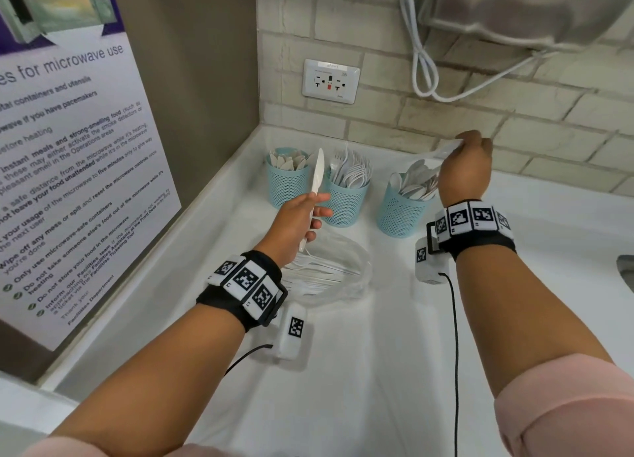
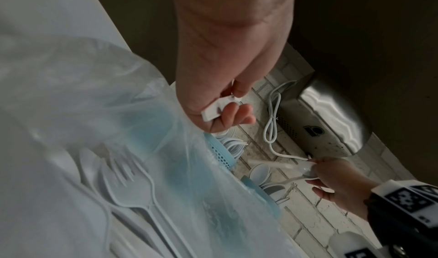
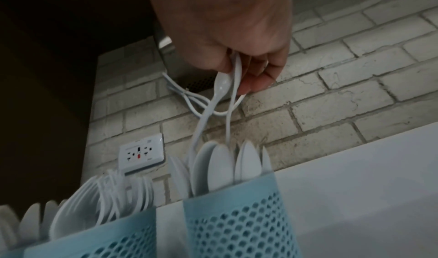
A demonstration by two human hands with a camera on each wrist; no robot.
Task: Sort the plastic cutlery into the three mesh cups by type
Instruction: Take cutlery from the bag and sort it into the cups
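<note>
Shared workplace kitchenette / break-room counter.
White countertop (image 1: 343, 371) in a corner; at 9 o'clock a wall poster (image 1: 68, 168) headed "...for microwave use", w/ rules signed by a Facilities Dept. At 12 o'clock a pale brick wall (image 1: 463, 120) w/ power outlet (image 1: 331, 81); at 1–2 o'clock a steel wall-mounted appliance (image 1: 521, 7) w/ white cord (image 1: 425, 69). Three blue mesh cups (image 1: 344, 202) stock disposable cutlery.

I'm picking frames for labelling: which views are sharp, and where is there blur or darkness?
Head view: bright and sharp, edges bowed by the wide lens. Left wrist view: dim, the clear plastic bag close up and smeared. Right wrist view: dark upper left corner, the mesh cups softly blurred.
</note>
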